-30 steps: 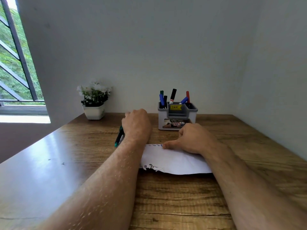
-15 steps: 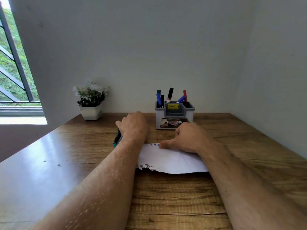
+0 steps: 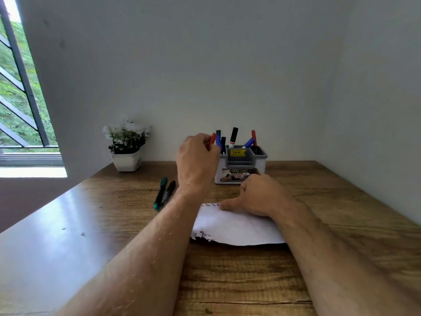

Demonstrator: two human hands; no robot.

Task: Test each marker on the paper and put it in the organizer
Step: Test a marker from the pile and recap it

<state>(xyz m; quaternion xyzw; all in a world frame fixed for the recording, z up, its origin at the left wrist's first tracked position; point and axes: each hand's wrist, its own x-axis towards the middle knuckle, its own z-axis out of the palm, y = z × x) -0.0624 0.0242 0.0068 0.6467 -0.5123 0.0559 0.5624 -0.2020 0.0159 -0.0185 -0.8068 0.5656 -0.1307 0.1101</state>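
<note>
My left hand [image 3: 197,160] is raised at the left end of the grey and white organizer [image 3: 258,165], its fingers closed on a red marker [image 3: 212,138] held upright. Several markers stand in the organizer, blue, black, green and red. My right hand [image 3: 259,195] lies flat on the white paper [image 3: 234,229], thumb at its top edge beside coloured scribbles. A green marker [image 3: 160,193] and a black marker [image 3: 168,192] lie side by side on the table, left of my left wrist.
A small white pot of white flowers [image 3: 126,144] stands at the back left of the wooden table [image 3: 227,281]. Walls close the back and right sides. A barred window is at the far left.
My left hand has lifted from the table by the two lying markers and moved up and right to the organizer, now with a red marker in it. The right hand has stayed on the paper.
</note>
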